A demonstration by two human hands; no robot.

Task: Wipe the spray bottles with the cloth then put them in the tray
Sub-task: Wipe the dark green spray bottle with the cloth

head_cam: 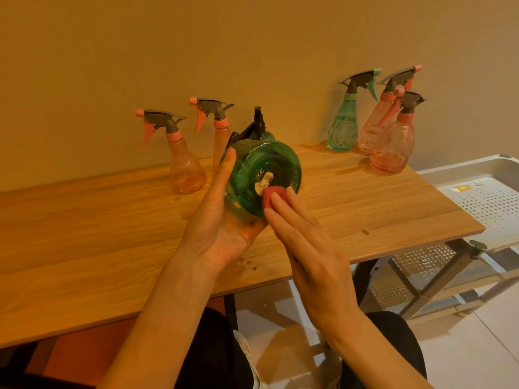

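Wiping the base of a green spray bottle over the counter.

The left hand (pixel 222 217) cradles the green spray bottle (pixel 264 175) on its side above the wooden counter (pixel 98 234), base toward the camera, its grip curled round the body. The right hand (pixel 306 242), fingers straight and together, presses a small red cloth (pixel 273 195) against the base beside a pale label. Two pink bottles (pixel 185 164) stand behind on the left; a teal bottle (pixel 344 127) and two more pink ones stand at the far right. A white perforated tray (pixel 488 200) sits just beyond the counter's right end.
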